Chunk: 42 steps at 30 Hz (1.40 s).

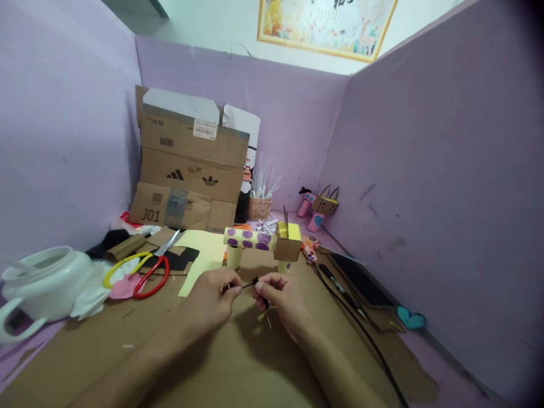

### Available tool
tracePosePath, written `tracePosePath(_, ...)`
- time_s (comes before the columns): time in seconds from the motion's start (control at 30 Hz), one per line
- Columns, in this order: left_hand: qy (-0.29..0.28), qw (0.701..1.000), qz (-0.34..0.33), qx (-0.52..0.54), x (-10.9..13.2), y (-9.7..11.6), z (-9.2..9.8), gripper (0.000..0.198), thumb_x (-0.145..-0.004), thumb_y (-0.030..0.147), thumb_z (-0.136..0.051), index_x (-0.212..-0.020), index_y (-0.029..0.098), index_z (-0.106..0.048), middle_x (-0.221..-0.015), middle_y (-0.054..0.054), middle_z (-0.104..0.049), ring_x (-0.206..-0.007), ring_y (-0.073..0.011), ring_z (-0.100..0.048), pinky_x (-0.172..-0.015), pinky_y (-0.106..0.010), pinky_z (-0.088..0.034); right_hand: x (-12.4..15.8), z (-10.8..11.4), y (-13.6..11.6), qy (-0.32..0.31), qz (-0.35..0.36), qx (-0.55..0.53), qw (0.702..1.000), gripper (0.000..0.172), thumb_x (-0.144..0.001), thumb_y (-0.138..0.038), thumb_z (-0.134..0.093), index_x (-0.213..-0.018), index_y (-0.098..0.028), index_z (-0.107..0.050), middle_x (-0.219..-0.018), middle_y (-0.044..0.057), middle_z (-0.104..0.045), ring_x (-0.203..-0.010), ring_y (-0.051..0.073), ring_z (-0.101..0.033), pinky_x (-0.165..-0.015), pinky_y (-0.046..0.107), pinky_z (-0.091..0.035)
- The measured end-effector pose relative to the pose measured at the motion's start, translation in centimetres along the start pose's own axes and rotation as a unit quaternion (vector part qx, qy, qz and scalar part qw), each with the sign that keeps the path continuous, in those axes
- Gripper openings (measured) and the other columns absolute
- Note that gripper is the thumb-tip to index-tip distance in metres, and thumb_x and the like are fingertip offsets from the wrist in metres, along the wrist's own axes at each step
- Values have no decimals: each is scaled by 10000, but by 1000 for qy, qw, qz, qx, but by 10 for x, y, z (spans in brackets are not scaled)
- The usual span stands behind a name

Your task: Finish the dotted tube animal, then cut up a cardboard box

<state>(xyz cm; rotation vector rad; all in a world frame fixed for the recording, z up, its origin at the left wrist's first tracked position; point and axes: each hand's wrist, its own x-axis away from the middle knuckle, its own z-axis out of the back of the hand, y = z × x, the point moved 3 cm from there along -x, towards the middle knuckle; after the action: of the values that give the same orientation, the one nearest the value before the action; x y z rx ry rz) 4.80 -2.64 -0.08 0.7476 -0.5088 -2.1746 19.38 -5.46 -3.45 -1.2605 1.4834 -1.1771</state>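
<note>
My left hand (pixel 212 300) and my right hand (pixel 280 300) meet over the brown cardboard work surface (pixel 170 351). Both pinch a thin black strand (pixel 250 283) stretched between their fingertips. Just beyond them stands a paper-roll animal figure (pixel 255 241): a yellow tube with purple spots on yellow legs, with a small cardboard box head topped in yellow. A few tiny yellow scraps (pixel 266 320) lie under my right hand.
Red and yellow scissors (pixel 144 269) and yellow paper (pixel 204 258) lie at left, near a white jug (pixel 46 283). Cardboard boxes (pixel 191 170) stand at the back. A black cable (pixel 361 334), a dark tablet (pixel 361 280) and a teal heart (pixel 410 320) lie at right. Purple walls enclose the desk.
</note>
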Motion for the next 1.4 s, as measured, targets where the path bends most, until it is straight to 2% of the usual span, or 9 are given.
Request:
tracePosePath(0.23,-32,966,-185,-181,14,18,-9,212,-702,32,-383,-748,157,-548,-714,-42,-551,-636,-155,-500,-550,-249,-351,-4,2,4,40,41,154,986,121,-639,-246,-580,-580,-145,-610,-457,-8,-549,-423,101,-473,-437,226,-372)
tracePosePath(0.37,-35,964,-223,-141,13,18,-6,196,-708,41,-400,-774,151,-549,-817,-65,-542,-710,-160,-497,-583,-251,-361,1,-2,4,-52,178,298,936,136,-698,-187,-527,-602,-157,-618,-542,-3,-561,-519,110,-482,-489,221,-350)
tracePosePath(0.53,-48,993,-74,78,3,7,0,119,-749,153,-477,-649,150,-541,-668,-6,-541,-642,-117,-490,-589,-228,-361,14,-10,-2,-146,279,341,886,165,-699,-148,-528,-538,-160,-567,-501,-35,-482,-482,79,-417,-473,204,-300)
tracePosePath(0.67,-85,964,90,235,-6,-3,-4,111,-667,238,-529,-600,150,-531,-487,52,-460,-465,-81,-390,-463,-204,-308,17,-11,-9,-131,247,262,924,109,-685,-165,-560,-608,-157,-638,-546,-5,-581,-499,91,-486,-485,195,-356)
tracePosePath(0.83,-75,955,126,258,-8,-6,-9,144,-679,270,-528,-603,147,-526,-474,54,-451,-443,-78,-383,-447,-204,-303,10,-7,-5,-55,155,187,969,136,-672,-250,-593,-592,-146,-631,-493,8,-581,-431,96,-490,-426,200,-368)
tracePosePath(1.03,-12,999,-46,-22,5,5,-13,180,-789,144,-421,-670,149,-555,-686,-27,-560,-650,-140,-506,-591,-249,-374,2,-4,4,22,123,174,977,157,-679,-271,-573,-628,-138,-637,-494,10,-587,-445,108,-520,-459,216,-413)
tracePosePath(1.2,-1,947,-214,-241,13,13,-19,233,-669,10,-394,-777,131,-561,-763,-67,-544,-672,-189,-494,-556,-283,-380,1,-1,4,34,161,255,953,156,-700,-221,-530,-624,-144,-643,-533,15,-598,-491,113,-511,-471,209,-384)
tracePosePath(1.3,-22,930,-264,-255,13,13,-18,294,-640,6,-415,-869,121,-560,-861,-87,-552,-750,-211,-503,-599,-298,-406,3,-2,2,-11,207,329,921,147,-697,-164,-512,-617,-150,-634,-569,9,-597,-533,110,-505,-497,205,-357)
tracePosePath(1.4,-60,948,-250,-187,11,11,-13,227,-674,24,-427,-829,136,-549,-875,-73,-548,-762,-185,-507,-612,-271,-400,7,-5,1,-79,249,376,889,172,-683,-109,-491,-531,-154,-559,-505,-28,-503,-494,84,-442,-472,198,-294)
